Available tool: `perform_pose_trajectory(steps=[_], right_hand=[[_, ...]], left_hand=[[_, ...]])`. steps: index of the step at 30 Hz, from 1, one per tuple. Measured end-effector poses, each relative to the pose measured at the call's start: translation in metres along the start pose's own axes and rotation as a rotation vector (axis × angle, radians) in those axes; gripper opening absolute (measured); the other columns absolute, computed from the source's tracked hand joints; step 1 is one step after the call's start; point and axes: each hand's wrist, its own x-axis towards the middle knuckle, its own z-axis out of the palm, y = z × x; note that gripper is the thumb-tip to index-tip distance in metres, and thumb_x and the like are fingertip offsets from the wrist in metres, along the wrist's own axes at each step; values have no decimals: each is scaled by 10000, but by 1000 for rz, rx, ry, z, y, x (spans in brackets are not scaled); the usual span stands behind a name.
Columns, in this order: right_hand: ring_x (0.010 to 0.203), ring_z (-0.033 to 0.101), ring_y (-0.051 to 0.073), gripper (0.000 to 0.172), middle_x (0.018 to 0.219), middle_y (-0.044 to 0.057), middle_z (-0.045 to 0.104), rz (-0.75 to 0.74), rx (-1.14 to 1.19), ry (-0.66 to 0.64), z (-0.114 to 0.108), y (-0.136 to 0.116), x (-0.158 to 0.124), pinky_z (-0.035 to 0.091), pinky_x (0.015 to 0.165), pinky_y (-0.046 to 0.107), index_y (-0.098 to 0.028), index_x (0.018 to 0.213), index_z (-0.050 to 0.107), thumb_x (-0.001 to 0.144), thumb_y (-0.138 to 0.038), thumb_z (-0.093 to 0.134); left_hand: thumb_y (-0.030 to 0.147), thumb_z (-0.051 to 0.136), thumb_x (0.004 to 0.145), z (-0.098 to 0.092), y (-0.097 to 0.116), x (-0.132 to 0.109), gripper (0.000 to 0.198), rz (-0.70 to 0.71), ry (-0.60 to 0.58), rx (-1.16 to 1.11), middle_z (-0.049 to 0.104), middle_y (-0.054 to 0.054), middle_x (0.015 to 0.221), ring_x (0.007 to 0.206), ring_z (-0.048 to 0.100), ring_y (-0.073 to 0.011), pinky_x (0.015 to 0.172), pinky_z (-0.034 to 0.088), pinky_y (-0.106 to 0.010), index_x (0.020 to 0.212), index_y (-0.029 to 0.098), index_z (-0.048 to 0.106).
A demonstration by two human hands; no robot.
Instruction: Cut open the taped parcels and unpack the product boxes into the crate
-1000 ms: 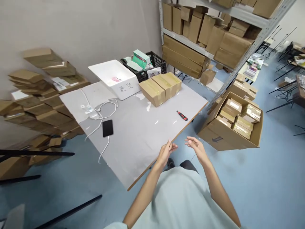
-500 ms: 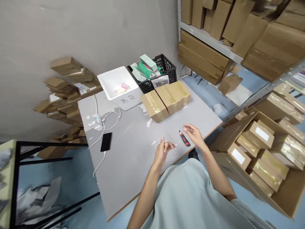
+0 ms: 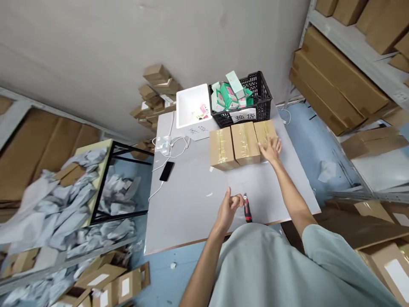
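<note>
Three taped cardboard boxes point(image 3: 245, 143) stand in a row on the grey table point(image 3: 188, 204). My right hand point(image 3: 271, 149) rests its spread fingers on the front of the rightmost box point(image 3: 264, 129). Nearer the table's front edge, my left hand point(image 3: 230, 205) has its thumb raised and its other fingers curled; what they hold, if anything, is too small to make out. A red and black utility knife point(image 3: 247, 209) lies just right of my left hand.
Behind the boxes are a black crate point(image 3: 263, 111) of green and white cartons and a white tray point(image 3: 188, 121). A phone point(image 3: 166, 171) and white cables lie at the left. Shelves with boxes point(image 3: 338, 83) stand at the right.
My right hand has moved forward from beside the knife to the rightmost box. The view has turned left, bringing shelves with grey bags into sight.
</note>
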Motion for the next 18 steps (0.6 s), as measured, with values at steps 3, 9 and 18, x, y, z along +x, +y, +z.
perform_pose_trajectory(steps=[3, 9, 18], right_hand=[[1805, -164, 460, 1211, 1948, 292, -11, 31, -146, -11, 0, 29, 12, -108, 1399, 746, -71, 1800, 391, 930, -848, 716], [1800, -117, 519, 1461, 1905, 380, -121, 179, -478, -165, -11, 40, 45, -1, 1406, 770, 26, 1848, 62, 907, -904, 681], [1796, -83, 532, 1545, 1915, 347, -150, 294, -663, -232, 7, 9, 52, 227, 1387, 764, -8, 1850, -14, 820, -773, 845]], left_hand=[[1044, 466, 906, 2, -8, 4, 868, -48, 20, 11, 560, -69, 686, 815, 649, -293, 1019, 558, -467, 489, 314, 248], [1040, 460, 914, -2, -19, 11, 884, -70, 63, 28, 546, -49, 681, 821, 650, -258, 963, 552, -413, 506, 291, 228], [961, 385, 1012, -18, -31, -7, 849, -15, -42, 34, 608, -59, 701, 812, 662, -247, 942, 547, -398, 521, 277, 271]])
